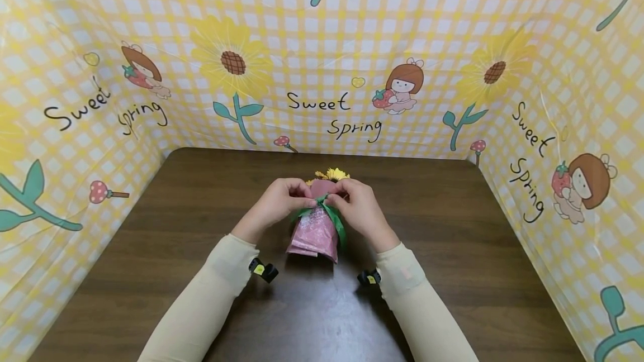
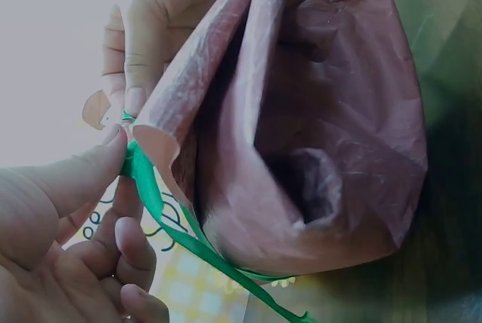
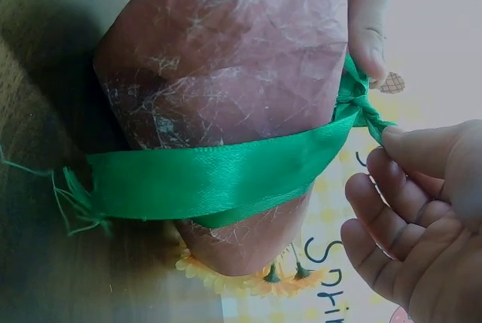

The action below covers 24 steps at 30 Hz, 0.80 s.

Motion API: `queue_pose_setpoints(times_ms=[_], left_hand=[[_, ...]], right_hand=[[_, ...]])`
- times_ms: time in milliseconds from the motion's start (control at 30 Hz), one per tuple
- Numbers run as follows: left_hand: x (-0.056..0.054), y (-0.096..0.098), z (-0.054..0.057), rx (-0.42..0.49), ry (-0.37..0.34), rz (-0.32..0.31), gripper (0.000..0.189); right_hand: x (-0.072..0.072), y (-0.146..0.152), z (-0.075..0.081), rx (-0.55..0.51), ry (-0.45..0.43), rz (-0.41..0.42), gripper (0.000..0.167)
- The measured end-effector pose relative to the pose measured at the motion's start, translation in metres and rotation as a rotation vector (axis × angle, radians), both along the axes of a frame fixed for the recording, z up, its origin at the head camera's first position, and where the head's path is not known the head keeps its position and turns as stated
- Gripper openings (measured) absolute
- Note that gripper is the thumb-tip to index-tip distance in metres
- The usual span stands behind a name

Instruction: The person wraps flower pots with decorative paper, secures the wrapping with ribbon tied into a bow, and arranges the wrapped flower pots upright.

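Note:
A bouquet wrapped in pink paper (image 1: 314, 236) lies on the table, its yellow flowers (image 1: 336, 174) pointing away from me. Around the paper runs a green satin ribbon (image 3: 211, 180), crossed in a knot on top. My left hand (image 1: 274, 205) pinches the ribbon on one side of the knot between thumb and finger. On the other side my right hand (image 1: 359, 208) pinches another part of it. One frayed ribbon tail hangs down the bouquet's right side. In the left wrist view the folded open base of the paper (image 2: 331, 112) faces the camera.
The dark wooden table (image 1: 201, 183) is enclosed by a yellow checked cloth (image 1: 322, 43) at the back and both sides. Each wrist wears a small black camera, the left camera (image 1: 263, 270) and the right camera (image 1: 369, 277), close above the tabletop.

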State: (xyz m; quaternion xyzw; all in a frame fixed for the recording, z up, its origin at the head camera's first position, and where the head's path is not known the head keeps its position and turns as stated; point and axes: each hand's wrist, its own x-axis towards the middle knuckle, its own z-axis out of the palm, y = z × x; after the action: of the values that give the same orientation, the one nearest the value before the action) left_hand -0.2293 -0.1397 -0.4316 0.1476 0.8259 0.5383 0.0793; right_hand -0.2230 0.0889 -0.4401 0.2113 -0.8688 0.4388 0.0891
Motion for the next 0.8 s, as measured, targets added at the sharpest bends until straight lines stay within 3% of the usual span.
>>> queue_pose_setpoints(times_ms=[300,533,800], left_hand=[[-0.0018,-0.0027,0.0026,0.045,-0.054,0.017,0.017],[-0.0042,-0.0063,0.0005,0.071,-0.045,0.006,0.018],[-0.0003,-0.01,0.0027,-0.023,0.003,-0.017,0.018]], right_hand=[[0.0017,-0.0006,0.0025,-0.03,-0.021,-0.016,0.007],[0.0011,0.0001,0.0029,-0.027,-0.027,-0.024,0.007],[0.0019,0.0016,0.0037,-0.019,-0.039,-0.024,0.006]])
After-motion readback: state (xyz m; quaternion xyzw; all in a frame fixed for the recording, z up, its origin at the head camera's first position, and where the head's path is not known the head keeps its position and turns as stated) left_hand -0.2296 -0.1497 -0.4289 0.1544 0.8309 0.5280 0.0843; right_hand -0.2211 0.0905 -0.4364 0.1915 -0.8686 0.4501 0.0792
